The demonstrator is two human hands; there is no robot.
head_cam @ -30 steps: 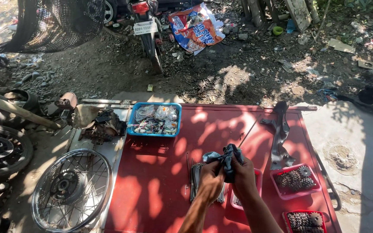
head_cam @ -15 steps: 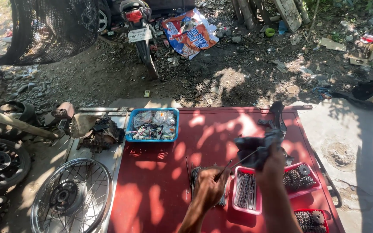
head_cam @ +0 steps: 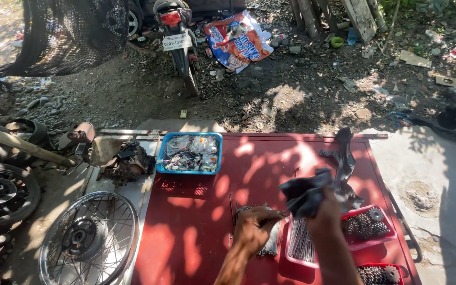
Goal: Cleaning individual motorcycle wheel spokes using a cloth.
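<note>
On the red desk (head_cam: 196, 232) outdoors, I see my right hand (head_cam: 325, 216) gripping a dark rag (head_cam: 304, 195), left hand (head_cam: 254, 227) pinching one spoke; many spokes (head_cam: 302, 245) wait in the tray.

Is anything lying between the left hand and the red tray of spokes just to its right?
Nothing visible does. The left hand rests on loose spokes on the red tabletop, right beside the red tray of spokes. The right hand, holding a dark rag, hovers above that tray, not between them.

two bare forearms, left hand (head_cam: 253, 228), right hand (head_cam: 327, 215), no sleeves, no gloves
</note>
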